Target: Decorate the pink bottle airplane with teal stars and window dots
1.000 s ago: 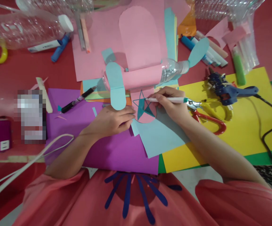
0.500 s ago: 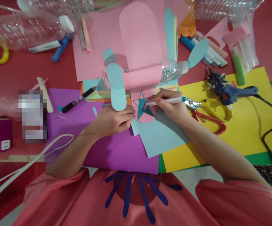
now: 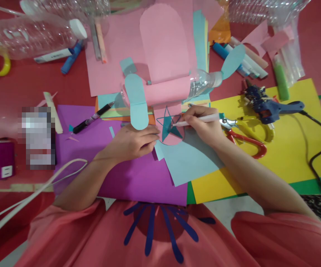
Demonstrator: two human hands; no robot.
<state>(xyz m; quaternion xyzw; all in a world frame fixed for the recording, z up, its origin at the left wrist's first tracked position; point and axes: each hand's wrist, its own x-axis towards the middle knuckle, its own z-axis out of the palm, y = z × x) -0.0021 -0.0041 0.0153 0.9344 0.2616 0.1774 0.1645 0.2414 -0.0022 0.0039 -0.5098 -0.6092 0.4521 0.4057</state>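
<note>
My right hand (image 3: 204, 124) grips a white marker (image 3: 209, 118) with a teal end, its tip on a star drawn in teal (image 3: 167, 125). Part of the star is filled in. The star lies on the lower pink paper wing (image 3: 174, 140) of a plane-like model, a clear plastic bottle (image 3: 201, 83) wrapped in pink paper. My left hand (image 3: 135, 142) lies flat, fingers stretched out, with the fingertips at the wing's left edge. Just above it is the model's light blue rounded paper piece (image 3: 139, 115). A blue paper oval (image 3: 233, 62) is at the bottle's cap.
Right of my right hand lie red-handled scissors (image 3: 246, 142) and a blue glue gun (image 3: 271, 105) with a black cord. A black pen (image 3: 93, 116) and a phone (image 3: 39, 137) are on the left. Clear bottles (image 3: 32, 35) and markers (image 3: 244, 61) lie farther back. Purple paper (image 3: 146, 181) spreads beneath.
My right hand and the marker have shifted slightly to the right, with the marker tip still over the star. My left hand stays in place.
</note>
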